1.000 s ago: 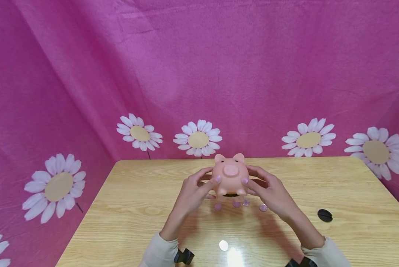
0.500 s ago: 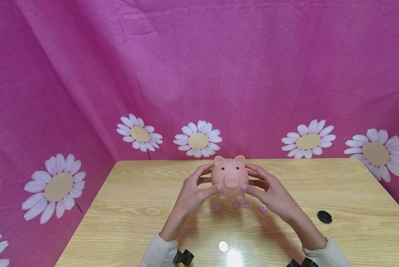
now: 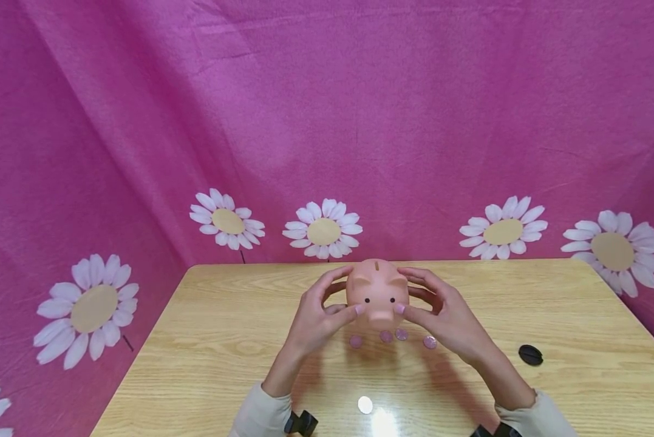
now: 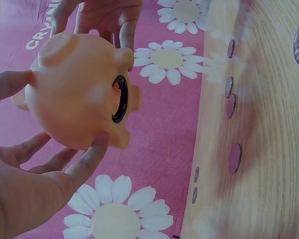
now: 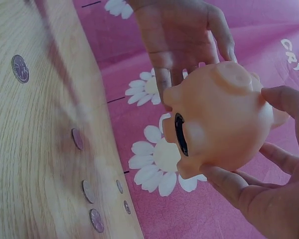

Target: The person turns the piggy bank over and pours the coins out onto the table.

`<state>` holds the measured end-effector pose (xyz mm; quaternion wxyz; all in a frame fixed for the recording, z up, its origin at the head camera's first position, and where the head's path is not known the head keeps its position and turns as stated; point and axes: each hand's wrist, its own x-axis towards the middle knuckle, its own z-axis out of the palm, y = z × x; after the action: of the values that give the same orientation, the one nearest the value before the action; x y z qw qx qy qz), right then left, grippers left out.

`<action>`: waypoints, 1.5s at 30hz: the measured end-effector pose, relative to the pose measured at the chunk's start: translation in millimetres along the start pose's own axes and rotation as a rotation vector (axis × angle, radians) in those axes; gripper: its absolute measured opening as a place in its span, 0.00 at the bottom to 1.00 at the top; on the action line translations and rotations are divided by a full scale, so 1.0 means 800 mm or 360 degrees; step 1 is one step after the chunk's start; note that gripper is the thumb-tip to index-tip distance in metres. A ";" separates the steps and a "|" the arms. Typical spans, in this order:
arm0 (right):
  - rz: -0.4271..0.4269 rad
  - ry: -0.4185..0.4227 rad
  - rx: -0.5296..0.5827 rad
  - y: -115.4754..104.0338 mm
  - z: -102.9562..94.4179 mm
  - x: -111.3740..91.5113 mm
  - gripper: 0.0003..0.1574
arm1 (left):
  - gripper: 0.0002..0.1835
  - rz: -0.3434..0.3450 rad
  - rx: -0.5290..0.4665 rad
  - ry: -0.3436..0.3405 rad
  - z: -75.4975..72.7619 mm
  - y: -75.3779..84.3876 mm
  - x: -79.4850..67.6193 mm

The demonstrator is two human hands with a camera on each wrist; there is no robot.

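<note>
A pink piggy bank [image 3: 378, 285] is held up above the table between both hands, its snout toward me and the coin slot on its back in sight. My left hand [image 3: 316, 317] grips one side with thumb and curled fingers; my right hand [image 3: 446, 311] grips the other the same way. In the left wrist view, a black-rimmed hole [image 4: 121, 99] shows in the belly, between the feet. Beneath the bank, several coins [image 3: 386, 335] lie on the wooden table, and another coin [image 3: 365, 405] lies closer to me.
On the right part of the table [image 3: 223, 340] lies a black oval plug [image 3: 531, 355]. A pink cloth [image 3: 359, 121] printed with white daisies hangs behind and to the left of the table. Light glares off the tabletop near the front.
The piggy bank has tipped forward between both hands: its snout has turned down, the belly hole has gone from the head view, and the coin slot has come into sight. The coins have stayed put.
</note>
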<state>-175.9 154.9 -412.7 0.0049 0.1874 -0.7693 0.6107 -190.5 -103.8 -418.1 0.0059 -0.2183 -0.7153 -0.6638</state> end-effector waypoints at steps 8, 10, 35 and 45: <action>0.0074 0.0013 -0.0027 0.007 0.002 0.001 0.38 | 0.38 -0.0042 0.0106 0.0008 0.003 -0.005 0.000; 0.0104 0.0002 -0.0017 0.007 0.003 0.000 0.39 | 0.38 -0.0057 0.0146 0.0019 0.004 -0.006 -0.001; -0.0152 0.0064 0.0144 0.007 0.002 0.002 0.43 | 0.42 0.0128 0.0058 0.0062 0.004 -0.005 0.000; -0.0309 0.0074 0.0178 0.011 0.003 0.001 0.45 | 0.43 0.0211 0.0045 0.0024 0.001 -0.001 0.000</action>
<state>-179.1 154.1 -421.3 0.0714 0.2468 -0.7120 0.6535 -190.6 -102.8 -419.2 0.0583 -0.2602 -0.7085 -0.6534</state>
